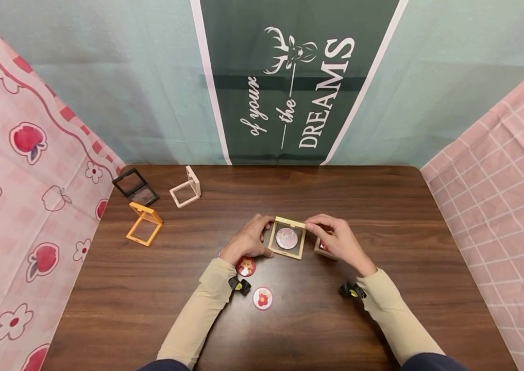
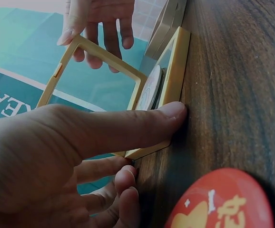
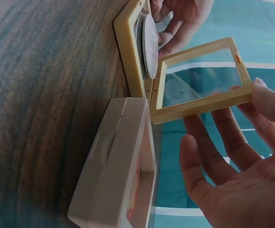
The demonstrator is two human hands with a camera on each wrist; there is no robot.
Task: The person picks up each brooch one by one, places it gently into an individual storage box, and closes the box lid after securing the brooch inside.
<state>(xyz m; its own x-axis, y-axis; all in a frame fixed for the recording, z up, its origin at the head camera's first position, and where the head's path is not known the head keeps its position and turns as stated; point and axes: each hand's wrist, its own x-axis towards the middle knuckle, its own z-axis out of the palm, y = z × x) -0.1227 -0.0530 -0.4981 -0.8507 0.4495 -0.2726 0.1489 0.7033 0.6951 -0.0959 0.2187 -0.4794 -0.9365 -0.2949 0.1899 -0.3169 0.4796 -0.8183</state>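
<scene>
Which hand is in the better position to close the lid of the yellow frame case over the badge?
Probably the right hand: it already pinches the raised lid, while the left hand steadies the base on the table.

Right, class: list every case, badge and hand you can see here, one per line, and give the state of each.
Yellow case: open, lid raised, flat on table, pale badge inside.
Pale badge: lying in the yellow case.
Beige case: closed, beside the yellow one.
Orange case: open, empty.
White case: open, empty.
Black case: open.
Two red badges: loose on table.
Left hand: steadying the base.
Right hand: pinching the lid.
</scene>
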